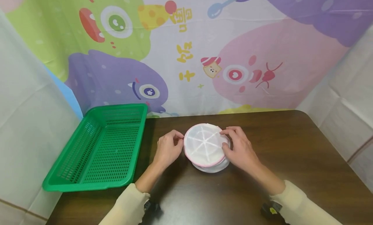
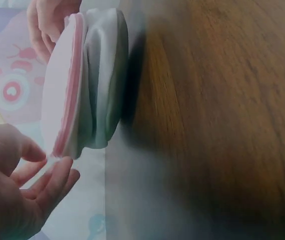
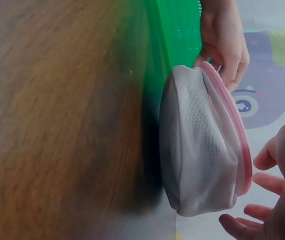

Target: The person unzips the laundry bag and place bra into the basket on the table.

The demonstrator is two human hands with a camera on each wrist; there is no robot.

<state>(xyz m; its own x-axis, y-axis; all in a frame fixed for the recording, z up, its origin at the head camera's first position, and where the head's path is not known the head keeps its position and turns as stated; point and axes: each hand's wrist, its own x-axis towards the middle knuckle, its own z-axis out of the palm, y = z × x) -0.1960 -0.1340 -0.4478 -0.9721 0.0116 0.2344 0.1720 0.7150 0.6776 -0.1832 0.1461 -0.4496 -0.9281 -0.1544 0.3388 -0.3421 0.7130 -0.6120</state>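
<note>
A round white mesh laundry bag point(image 1: 204, 144) with a pink zipper edge point(image 2: 71, 95) sits on the brown table. White bands cross its lid like spokes. My left hand point(image 1: 169, 148) is at the bag's left side, where thumb and fingertips pinch the pink edge; a small shiny piece, perhaps the zipper pull, shows by them in the right wrist view. On the opposite side is my right hand point(image 1: 240, 149), its fingers loosely spread and fingertips touching the lid near the rim. The soft side wall point(image 3: 200, 145) sags in folds below the zipper.
A green perforated plastic basket point(image 1: 140, 147) stands to the left on the table point(image 1: 294, 153). Behind the table hangs a curtain point(image 1: 186, 98) printed with cartoon monsters. Pale walls or cloths close in both sides.
</note>
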